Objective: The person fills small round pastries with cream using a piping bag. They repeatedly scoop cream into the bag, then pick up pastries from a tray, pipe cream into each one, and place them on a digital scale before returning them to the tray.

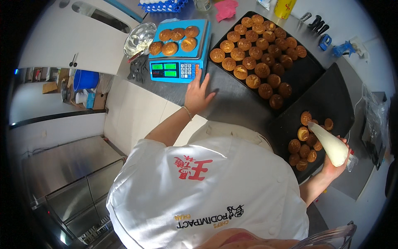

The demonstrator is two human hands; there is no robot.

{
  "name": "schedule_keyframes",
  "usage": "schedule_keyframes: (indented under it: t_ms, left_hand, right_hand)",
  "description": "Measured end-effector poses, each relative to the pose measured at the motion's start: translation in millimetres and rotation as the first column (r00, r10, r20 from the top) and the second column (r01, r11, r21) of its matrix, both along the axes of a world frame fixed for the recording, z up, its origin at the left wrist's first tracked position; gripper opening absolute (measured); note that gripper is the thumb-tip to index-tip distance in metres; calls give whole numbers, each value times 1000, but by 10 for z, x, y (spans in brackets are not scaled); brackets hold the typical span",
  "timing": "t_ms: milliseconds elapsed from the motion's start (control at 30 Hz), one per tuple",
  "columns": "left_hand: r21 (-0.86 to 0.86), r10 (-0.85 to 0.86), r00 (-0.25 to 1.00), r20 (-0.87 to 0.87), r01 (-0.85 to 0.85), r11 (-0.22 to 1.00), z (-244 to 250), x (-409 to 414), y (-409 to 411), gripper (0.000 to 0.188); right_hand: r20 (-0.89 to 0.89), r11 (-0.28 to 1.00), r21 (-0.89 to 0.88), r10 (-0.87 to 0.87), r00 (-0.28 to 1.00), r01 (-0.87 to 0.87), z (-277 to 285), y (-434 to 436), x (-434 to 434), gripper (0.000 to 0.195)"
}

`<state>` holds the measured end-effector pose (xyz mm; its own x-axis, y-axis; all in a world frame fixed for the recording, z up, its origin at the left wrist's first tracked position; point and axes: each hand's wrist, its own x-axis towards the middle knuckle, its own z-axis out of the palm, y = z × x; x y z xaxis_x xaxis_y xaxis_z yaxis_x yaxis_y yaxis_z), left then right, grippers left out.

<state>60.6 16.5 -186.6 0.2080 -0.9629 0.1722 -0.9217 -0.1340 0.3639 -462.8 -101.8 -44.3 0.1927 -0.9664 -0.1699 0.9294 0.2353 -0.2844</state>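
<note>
My left hand point(198, 93) reaches to the keypad of a blue digital scale point(203, 56), one fingertip at its right-hand keys, with nothing held. Several round browned pastries point(169, 49) lie on the scale's platform. In my right hand point(335, 168) is a piping bag point(331, 146) filled with pale cream, its tip pointing at a pastry point(306, 118) on a dark tray point(329, 96). More pastries are grouped on that tray below the tip. A second black tray point(307, 74), behind it, holds many pastries in rows.
Left of the scale stand a clear bowl point(140, 40) with cream remains and a crumpled black plastic bag point(137, 69). A blue egg crate point(163, 6), a pink cloth point(226, 10) and a yellow container point(283, 8) are at the back. Knives point(316, 23) are at the right wall.
</note>
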Motion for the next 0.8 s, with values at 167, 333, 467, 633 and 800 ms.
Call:
schedule_keyframes:
  t_ms: [167,333,467,633,800]
  left_hand:
    - [-69,-260,965,32,261,963,-80,-481,-181,71]
    - [-151,-618,786,-19,609,779,-72,-1128,-528,59]
    - [-201,-707,686,-171,678,707,108,-1317,-823,48]
    - [-92,-754,654,-55,749,656,195,-1769,-1368,44]
    - [-157,-907,419,30,898,410,146,-2772,-1865,53]
  right_hand:
    - [-16,998,51,-22,1000,23,11,89,-111,29]
    - [45,985,-141,-91,995,96,-121,268,-1008,39]
    - [-171,834,-458,-422,890,307,519,615,-1163,54]
    - [106,863,-316,-381,919,394,409,905,-964,46]
    - [60,815,-114,-565,823,568,279,1081,-902,34]
